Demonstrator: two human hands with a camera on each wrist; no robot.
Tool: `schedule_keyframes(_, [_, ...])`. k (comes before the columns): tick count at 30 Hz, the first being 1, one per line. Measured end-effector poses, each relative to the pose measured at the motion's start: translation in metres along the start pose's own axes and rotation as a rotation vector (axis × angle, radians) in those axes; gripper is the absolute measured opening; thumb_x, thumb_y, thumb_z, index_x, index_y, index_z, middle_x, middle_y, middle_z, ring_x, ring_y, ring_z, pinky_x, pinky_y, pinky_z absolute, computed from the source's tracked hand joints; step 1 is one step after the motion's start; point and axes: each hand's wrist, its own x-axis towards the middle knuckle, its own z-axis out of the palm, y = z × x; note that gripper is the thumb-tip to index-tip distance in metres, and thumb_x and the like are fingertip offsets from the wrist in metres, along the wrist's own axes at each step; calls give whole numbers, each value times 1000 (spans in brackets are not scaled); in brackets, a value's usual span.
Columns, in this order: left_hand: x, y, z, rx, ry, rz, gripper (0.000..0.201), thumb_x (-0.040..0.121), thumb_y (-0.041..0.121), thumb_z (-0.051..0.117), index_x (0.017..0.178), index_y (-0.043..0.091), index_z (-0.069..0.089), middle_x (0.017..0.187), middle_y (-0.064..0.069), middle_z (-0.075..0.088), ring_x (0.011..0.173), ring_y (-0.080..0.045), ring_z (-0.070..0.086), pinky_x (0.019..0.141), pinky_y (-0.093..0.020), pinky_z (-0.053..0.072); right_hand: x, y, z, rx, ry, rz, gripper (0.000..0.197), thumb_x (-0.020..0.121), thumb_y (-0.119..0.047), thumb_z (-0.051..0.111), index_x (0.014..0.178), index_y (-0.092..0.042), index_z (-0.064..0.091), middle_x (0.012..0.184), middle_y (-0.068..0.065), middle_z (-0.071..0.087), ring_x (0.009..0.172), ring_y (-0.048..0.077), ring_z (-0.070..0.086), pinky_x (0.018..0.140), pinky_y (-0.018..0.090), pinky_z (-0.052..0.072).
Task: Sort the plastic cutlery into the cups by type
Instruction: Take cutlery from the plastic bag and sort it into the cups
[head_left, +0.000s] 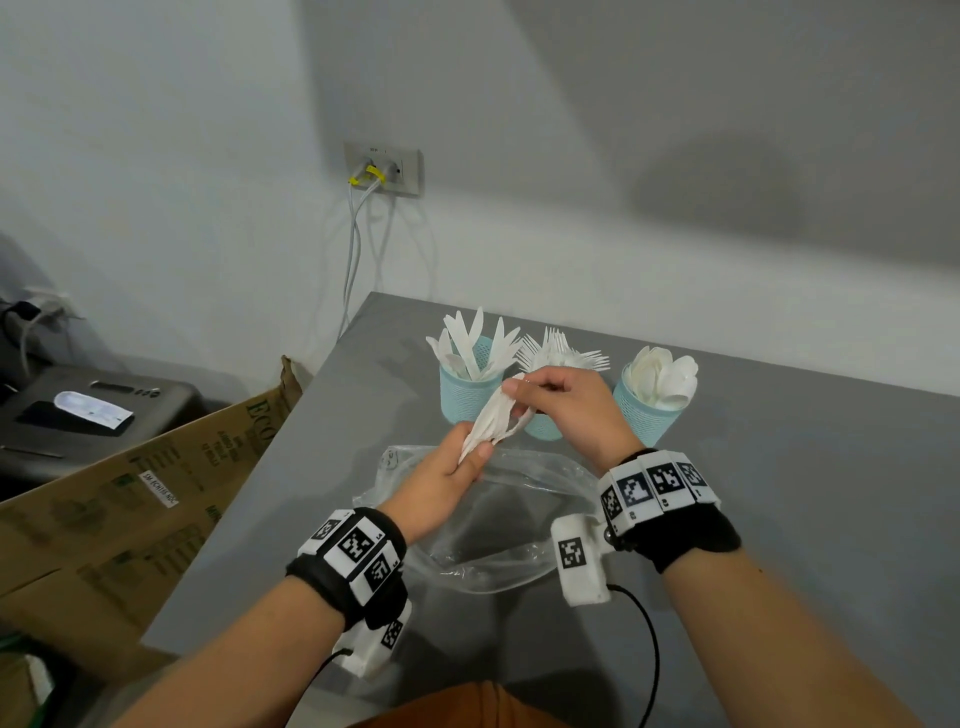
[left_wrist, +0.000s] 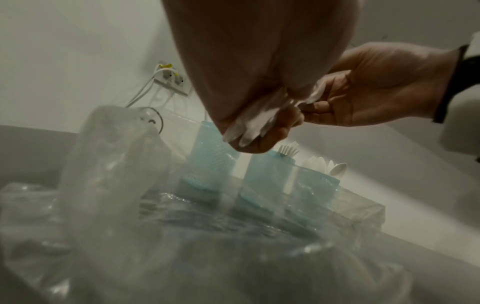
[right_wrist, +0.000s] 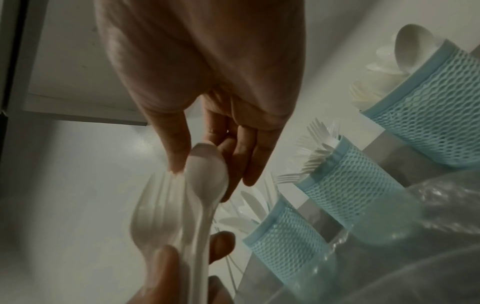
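Note:
Three teal mesh cups stand in a row on the grey table (head_left: 779, 519): the knife cup (head_left: 470, 400) on the left, the fork cup (head_left: 543, 428) in the middle, half hidden behind my right hand, and the spoon cup (head_left: 649, 415) on the right. My left hand (head_left: 475, 452) grips the handles of a bundle of white cutlery (head_left: 493, 415) just in front of the cups. My right hand (head_left: 511, 387) pinches the bowl of a spoon (right_wrist: 206, 181) at the top of that bundle, with forks (right_wrist: 153, 216) beside it.
A crumpled clear plastic bag (head_left: 498, 525) lies on the table under my hands. The table's left edge drops to a cardboard box (head_left: 156, 493) and a dark bin (head_left: 93, 410). A wall socket with cables (head_left: 384, 169) sits behind the cups.

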Motion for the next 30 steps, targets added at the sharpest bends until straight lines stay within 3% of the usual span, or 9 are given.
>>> schedule_keyframes(2, [1,3,-1,-17,21,-14,19,101,31,36,108,20,49,73,7,49,61,-3,43,58,-17,38,5,1,-3,5,26,-4,24,82,-20,72,80,4,68,66,7,67,58,4,60,65,14,48])
schedule_keyframes(3, [1,5,-1,-39,39,-31,20,101,32,36,109,20,51,72,7,50,60,-3,44,56,-15,37,7,1,-4,18,39,3,23,82,-19,71,78,3,66,61,5,65,52,4,59,61,14,47])
schedule_keyframes(9, [7,10,-5,-84,131,-64,23,100,36,38,100,24,58,66,1,46,50,-3,39,49,-15,35,11,3,-2,103,73,51,19,88,-17,65,74,-6,58,49,0,63,47,15,63,61,33,51])
schedule_keyframes(14, [10,16,-2,-58,221,-16,25,100,37,38,88,27,58,57,9,45,49,-4,39,51,-20,34,4,7,18,69,-17,93,27,93,-27,57,103,-3,64,83,8,68,70,16,63,64,26,54])
schedule_keyframes(17, [13,17,-3,-79,263,-8,28,100,35,38,83,25,57,54,8,45,47,-4,39,51,-20,34,3,6,24,47,-58,92,27,94,-26,55,96,-1,66,81,9,67,70,14,61,62,19,51])
schedule_keyframes(21, [15,21,-8,-99,255,-25,29,101,35,37,81,24,56,51,12,47,47,-2,39,51,-16,34,15,-4,14,-36,-49,57,29,94,-24,55,99,1,69,96,12,72,86,20,66,83,27,48])
schedule_keyframes(24, [19,23,-13,-116,262,-47,26,101,35,38,85,30,57,52,17,50,48,0,41,53,-13,35,28,-19,1,-69,-21,21,30,96,-25,52,103,-1,69,104,13,71,93,25,65,84,27,47])
schedule_keyframes(27, [24,24,-23,-72,286,-62,29,100,37,38,99,23,64,62,13,47,53,-2,41,56,-16,35,40,-37,-10,-123,21,-25,32,97,-29,49,102,-4,69,93,12,70,73,19,61,69,26,46])
schedule_keyframes(30, [27,23,-34,61,314,-67,36,100,39,36,98,22,68,68,11,50,63,-6,46,67,-22,39,54,-57,-20,-73,119,-95,29,99,-25,45,97,-4,65,71,10,62,50,11,54,52,25,46])
